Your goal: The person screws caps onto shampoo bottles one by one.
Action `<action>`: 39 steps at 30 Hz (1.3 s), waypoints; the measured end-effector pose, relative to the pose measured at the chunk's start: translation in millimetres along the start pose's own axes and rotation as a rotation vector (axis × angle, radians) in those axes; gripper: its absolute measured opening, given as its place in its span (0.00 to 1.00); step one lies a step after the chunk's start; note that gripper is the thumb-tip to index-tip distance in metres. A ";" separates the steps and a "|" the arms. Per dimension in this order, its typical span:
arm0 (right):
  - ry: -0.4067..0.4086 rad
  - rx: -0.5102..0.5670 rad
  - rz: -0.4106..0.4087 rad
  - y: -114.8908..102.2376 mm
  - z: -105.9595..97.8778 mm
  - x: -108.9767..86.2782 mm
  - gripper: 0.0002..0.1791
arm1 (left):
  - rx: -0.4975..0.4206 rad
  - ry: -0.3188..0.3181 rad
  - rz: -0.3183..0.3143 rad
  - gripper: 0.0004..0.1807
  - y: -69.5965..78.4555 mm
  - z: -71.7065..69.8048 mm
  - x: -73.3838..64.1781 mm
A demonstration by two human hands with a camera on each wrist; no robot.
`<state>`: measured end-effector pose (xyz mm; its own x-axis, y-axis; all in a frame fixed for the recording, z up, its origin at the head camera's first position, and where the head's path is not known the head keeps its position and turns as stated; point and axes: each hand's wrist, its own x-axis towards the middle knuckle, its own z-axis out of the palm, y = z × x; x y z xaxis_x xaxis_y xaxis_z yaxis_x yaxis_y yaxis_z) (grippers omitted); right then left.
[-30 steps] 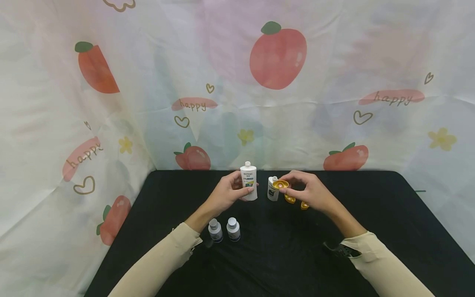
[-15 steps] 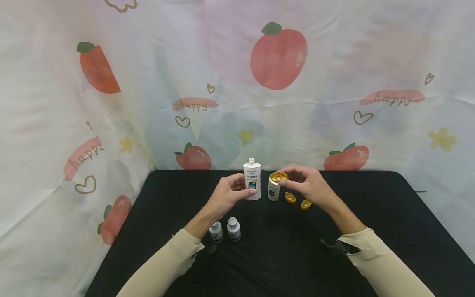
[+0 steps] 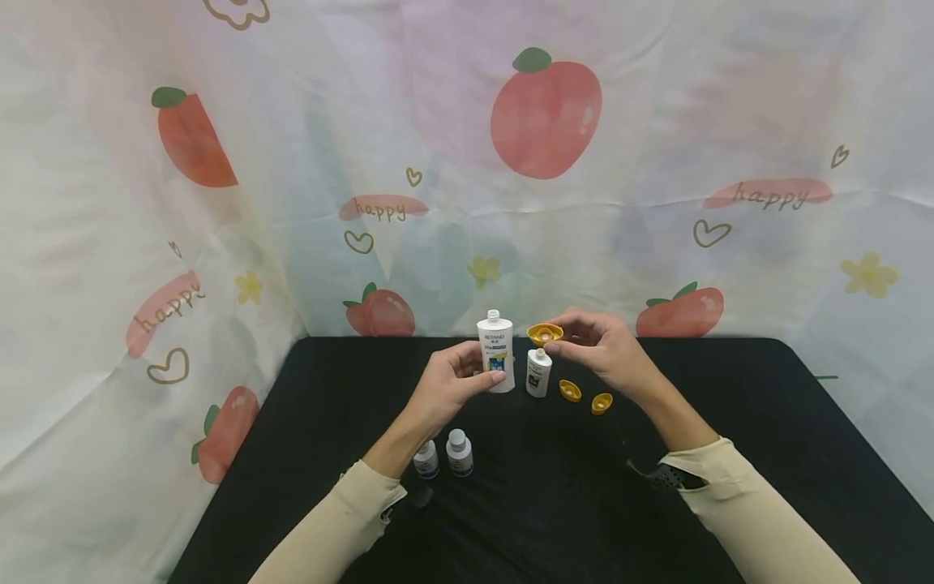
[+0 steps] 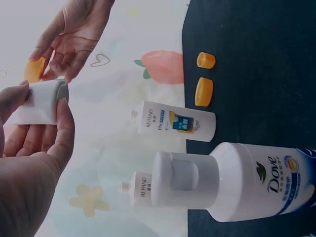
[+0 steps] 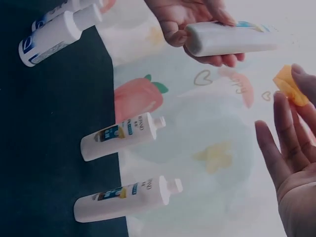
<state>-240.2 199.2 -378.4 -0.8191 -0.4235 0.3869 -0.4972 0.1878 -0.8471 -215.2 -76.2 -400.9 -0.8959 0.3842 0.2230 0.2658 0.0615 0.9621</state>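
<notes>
Holding a white bottle (image 3: 496,345) above the black counter (image 3: 540,519), the person's left hand (image 3: 454,383) has its fingers curled snugly round the body, thumb across the front; the narrow neck on top is bare. To its right, near neck height, the right hand (image 3: 604,353) pinches a yellow cap (image 3: 540,335) between thumb and fingers, closed just to the cap's thickness, hollow side showing; cap and held bottle are apart. Below that cap stands an uncapped bottle (image 3: 538,379) of the same make, with a matching bottle (image 5: 121,139) farther left. One loose cap (image 3: 570,391) and another loose cap (image 3: 601,404) lie to the right. Closer to the person, a lidded bottle (image 3: 460,456) and its twin (image 3: 426,464) stand side by side, the twin partly hidden by the left forearm.
</notes>
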 end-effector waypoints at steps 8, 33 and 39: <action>-0.034 0.140 -0.041 -3.9 -2.8 4.6 0.12 | 0.015 0.016 -0.002 0.23 1.5 1.2 -0.5; -0.025 -0.037 -0.070 -22.0 -10.4 20.6 0.16 | 0.015 0.043 -0.027 0.21 3.0 9.0 8.9; -0.051 -0.073 -0.082 -25.2 -11.6 21.5 0.20 | 0.052 0.041 -0.028 0.20 3.3 10.7 7.8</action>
<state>-248.7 195.7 -344.5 -0.7603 -0.4842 0.4329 -0.5828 0.2143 -0.7839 -217.5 -63.1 -397.7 -0.9168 0.3436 0.2033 0.2576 0.1200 0.9588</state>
